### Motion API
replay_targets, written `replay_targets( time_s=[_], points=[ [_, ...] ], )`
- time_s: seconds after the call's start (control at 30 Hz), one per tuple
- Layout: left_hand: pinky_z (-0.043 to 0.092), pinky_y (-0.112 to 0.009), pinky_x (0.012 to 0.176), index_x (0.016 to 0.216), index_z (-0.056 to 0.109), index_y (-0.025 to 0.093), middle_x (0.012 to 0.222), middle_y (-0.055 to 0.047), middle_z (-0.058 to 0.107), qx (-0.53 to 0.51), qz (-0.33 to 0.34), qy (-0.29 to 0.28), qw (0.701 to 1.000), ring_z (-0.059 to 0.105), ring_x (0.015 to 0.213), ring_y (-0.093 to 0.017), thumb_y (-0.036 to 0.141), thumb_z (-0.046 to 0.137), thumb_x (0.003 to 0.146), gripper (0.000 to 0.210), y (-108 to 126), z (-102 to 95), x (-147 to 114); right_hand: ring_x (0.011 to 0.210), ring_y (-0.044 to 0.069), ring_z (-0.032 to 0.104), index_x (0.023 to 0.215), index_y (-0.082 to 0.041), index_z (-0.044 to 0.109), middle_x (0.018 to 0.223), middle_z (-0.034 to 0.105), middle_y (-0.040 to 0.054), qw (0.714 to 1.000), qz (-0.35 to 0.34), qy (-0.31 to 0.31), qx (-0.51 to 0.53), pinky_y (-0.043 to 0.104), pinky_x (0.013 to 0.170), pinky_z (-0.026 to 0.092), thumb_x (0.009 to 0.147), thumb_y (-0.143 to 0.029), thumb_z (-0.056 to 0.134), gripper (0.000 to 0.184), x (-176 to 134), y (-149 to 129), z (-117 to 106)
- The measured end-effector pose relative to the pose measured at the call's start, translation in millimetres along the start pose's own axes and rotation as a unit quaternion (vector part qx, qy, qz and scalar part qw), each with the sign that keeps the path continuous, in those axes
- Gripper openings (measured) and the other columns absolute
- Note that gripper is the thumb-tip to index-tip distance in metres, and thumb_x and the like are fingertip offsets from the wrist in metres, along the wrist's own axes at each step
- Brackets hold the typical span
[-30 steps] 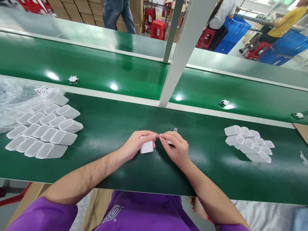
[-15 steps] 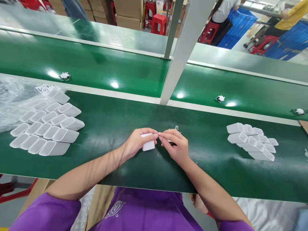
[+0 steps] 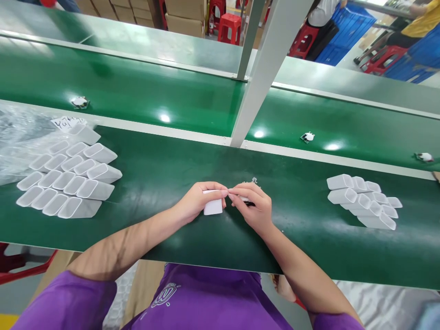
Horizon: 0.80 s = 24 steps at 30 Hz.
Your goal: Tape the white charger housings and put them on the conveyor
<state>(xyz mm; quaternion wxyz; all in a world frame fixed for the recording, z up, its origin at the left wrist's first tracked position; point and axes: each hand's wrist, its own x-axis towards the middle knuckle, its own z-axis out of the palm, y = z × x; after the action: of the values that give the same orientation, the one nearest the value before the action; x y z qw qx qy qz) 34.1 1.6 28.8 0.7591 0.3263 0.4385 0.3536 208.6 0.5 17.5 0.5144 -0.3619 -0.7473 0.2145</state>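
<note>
My left hand (image 3: 206, 198) is closed around a small white plastic housing (image 3: 213, 207), a hollow sleeve-like piece with rounded edges. The fingertips of my right hand (image 3: 253, 201) are pinched together and meet my left thumb and forefinger at the housing's upper right corner. Whatever lies in that pinch is too small to make out. Under my right fingers a bit of something white and dark shows, mostly hidden. Just behind my right hand lies a little heap of tiny clear pieces (image 3: 254, 180) on the dark green bench (image 3: 165, 174).
Rows of white housings (image 3: 79, 207) lie at left, open ends facing me, beside clear plastic bags (image 3: 20, 137) and a handwritten label (image 3: 68, 123). A smaller group of housings (image 3: 374, 208) lies at right. Behind a white post (image 3: 256, 78), a green conveyor belt (image 3: 192, 101) carries small white parts (image 3: 307, 137).
The small white parts on the belt have shifted left. My view has moved slightly. Both hands keep nearly the same pose, fingertips together at the housing.
</note>
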Motion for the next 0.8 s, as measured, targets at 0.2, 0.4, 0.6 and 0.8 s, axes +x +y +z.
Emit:
replay_targets(
  time_s=[0.2, 0.4, 0.6, 0.8],
  points=[
    [0.042, -0.019, 0.051, 0.073, 0.067, 0.012, 0.060, -0.004, 0.067, -0.001, -0.010, -0.003, 1.000, 0.057, 0.053, -0.010, 0.035, 0.079, 0.068, 0.026, 1, -0.3, 0, 0.071, 0.011, 0.067, 0.090, -0.022, 0.069, 0.085, 0.071, 0.0027, 0.997, -0.064, -0.004, -0.042, 0.022, 0.063, 0.056, 0.083, -0.007, 0.067, 0.016, 0, 2, -1],
    [0.048, -0.024, 0.054, 0.092, 0.061, 0.014, 0.069, -0.001, 0.066, -0.064, 0.025, -0.020, 0.997, 0.064, 0.058, -0.015, 0.037, 0.067, 0.079, 0.027, -1, 2.5, 0, 0.070, 0.012, 0.067, 0.086, -0.022, 0.068, 0.083, 0.071, 0.0025, 0.999, -0.036, -0.006, -0.028, 0.023, 0.061, 0.056, 0.084, -0.009, 0.066, 0.013, 2, -2, -4],
    [0.050, -0.028, 0.050, 0.100, 0.053, 0.016, 0.079, -0.001, 0.065, -0.073, 0.084, -0.063, 0.992, 0.065, 0.055, -0.018, 0.031, 0.059, 0.075, 0.030, -6, 2.4, 0, 0.073, 0.015, 0.069, 0.083, -0.020, 0.070, 0.083, 0.070, 0.0039, 0.995, 0.064, -0.054, 0.057, 0.026, 0.064, 0.058, 0.084, -0.015, 0.067, 0.006, 3, -5, -5],
    [0.051, -0.028, 0.052, 0.106, 0.051, 0.019, 0.084, 0.000, 0.061, -0.026, 0.099, -0.073, 0.992, 0.066, 0.060, -0.017, 0.026, 0.058, 0.072, 0.035, -10, -2.3, -1, 0.074, 0.015, 0.069, 0.083, -0.021, 0.071, 0.085, 0.071, 0.0039, 0.991, 0.073, -0.078, 0.081, 0.026, 0.064, 0.059, 0.083, -0.016, 0.069, 0.005, 2, -6, -6]
  ],
)
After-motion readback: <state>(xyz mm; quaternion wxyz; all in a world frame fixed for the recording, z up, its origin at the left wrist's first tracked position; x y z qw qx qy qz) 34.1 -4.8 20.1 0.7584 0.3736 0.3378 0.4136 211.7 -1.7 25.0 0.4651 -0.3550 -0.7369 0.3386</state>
